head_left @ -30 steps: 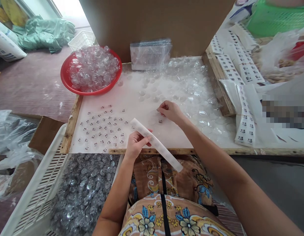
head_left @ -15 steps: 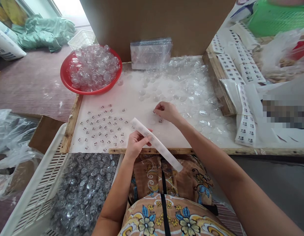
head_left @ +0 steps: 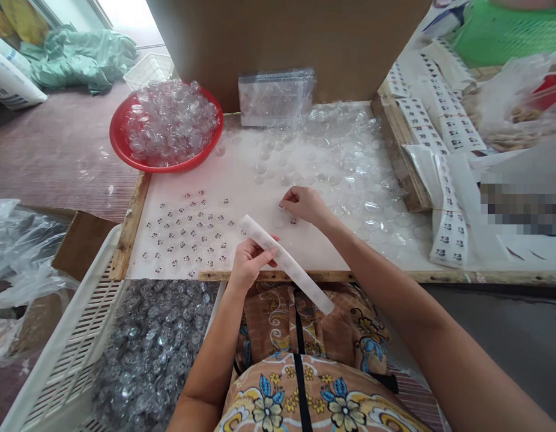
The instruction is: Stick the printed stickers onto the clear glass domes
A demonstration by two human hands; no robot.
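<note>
My left hand (head_left: pixel 253 262) is closed around a white strip of sticker paper (head_left: pixel 300 276), which slants down past the table's front edge with its pale side up. Thumb and forefinger of my right hand (head_left: pixel 305 205) are pinched over the white tabletop (head_left: pixel 242 174). At their tips shows the dark print of a small panda sticker (head_left: pixel 282 206); whether a clear disc lies under it I cannot tell. Just below sits another panda sticker (head_left: pixel 293 221). On the left of the table, several clear discs with panda stickers (head_left: pixel 194 233) lie in loose rows.
Plain clear discs (head_left: pixel 368 180) cover the table's right side. A red basin (head_left: pixel 120 147) heaped with clear discs stands back left. A white crate (head_left: pixel 75 336) below holds many printed discs. Sticker strips (head_left: pixel 449 240) lie right, beyond a wooden rail (head_left: pixel 406 162). A cardboard box (head_left: pixel 278 42) stands behind.
</note>
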